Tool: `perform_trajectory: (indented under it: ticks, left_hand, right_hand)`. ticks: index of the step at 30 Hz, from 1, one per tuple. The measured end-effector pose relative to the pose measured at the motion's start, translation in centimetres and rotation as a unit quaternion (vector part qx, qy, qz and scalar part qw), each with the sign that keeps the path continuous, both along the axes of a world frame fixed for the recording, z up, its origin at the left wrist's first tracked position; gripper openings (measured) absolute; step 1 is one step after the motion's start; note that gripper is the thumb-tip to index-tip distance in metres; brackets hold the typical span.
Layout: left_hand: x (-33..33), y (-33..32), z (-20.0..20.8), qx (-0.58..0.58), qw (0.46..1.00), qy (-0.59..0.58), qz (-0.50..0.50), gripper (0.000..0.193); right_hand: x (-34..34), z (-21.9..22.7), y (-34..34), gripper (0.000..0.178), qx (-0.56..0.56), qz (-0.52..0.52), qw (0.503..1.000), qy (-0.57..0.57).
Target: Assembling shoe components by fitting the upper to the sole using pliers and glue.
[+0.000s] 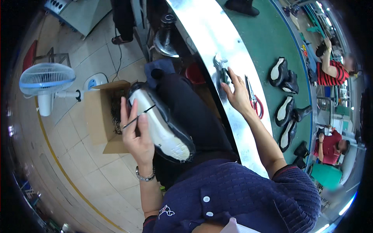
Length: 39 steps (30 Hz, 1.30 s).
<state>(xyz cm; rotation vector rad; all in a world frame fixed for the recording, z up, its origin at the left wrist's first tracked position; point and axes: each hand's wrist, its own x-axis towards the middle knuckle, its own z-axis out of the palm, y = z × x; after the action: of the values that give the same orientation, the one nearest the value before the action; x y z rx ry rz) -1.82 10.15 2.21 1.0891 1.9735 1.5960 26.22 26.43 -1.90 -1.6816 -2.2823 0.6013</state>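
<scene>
My left hand (138,134) holds a black shoe (165,120) by its side above my lap, with the pale sole turned up. A thin black strip (139,115) crosses the sole and passes by my fingers; whether it goes round the shoe is hidden. On the metal bench, my right hand (237,91) has its thumb and fingers around the dark handles of metal-headed pliers (220,62), whose head lies on the far side of the hand. Scissors with red handles (257,105) lie just right of that hand.
An open cardboard box (97,120) with dark strips stands left of my knee, near a white fan (46,81). Beyond the metal bench (248,136), a green belt (268,42) carries several black shoes (285,110). Two people (332,72) work across it.
</scene>
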Motion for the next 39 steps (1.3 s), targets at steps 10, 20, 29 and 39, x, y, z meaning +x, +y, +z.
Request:
perform_trajectory:
  ticks: [10,20,29,39]
  left_hand:
    - [1.5,0.2,-0.7,0.021,0.995,-0.018,0.092,0.021]
    - [1.4,-0.1,-1.0,0.015,0.989,0.075,0.127,0.015]
    - [1.3,0.0,-1.1,0.028,0.990,0.089,0.107,0.017]
    - [1.1,-1.2,-0.4,0.066,0.961,0.238,0.127,0.008]
  right_hand:
    - [13.4,1.3,-8.1,0.037,-0.086,-0.198,0.973,-0.083]
    - [0.2,11.9,-8.7,0.086,-0.589,-0.034,0.714,0.378]
    - [-7.6,12.5,-10.0,0.065,-0.665,0.054,0.665,0.335]
    - [-8.2,10.7,-11.5,0.056,-0.467,0.141,0.846,0.215]
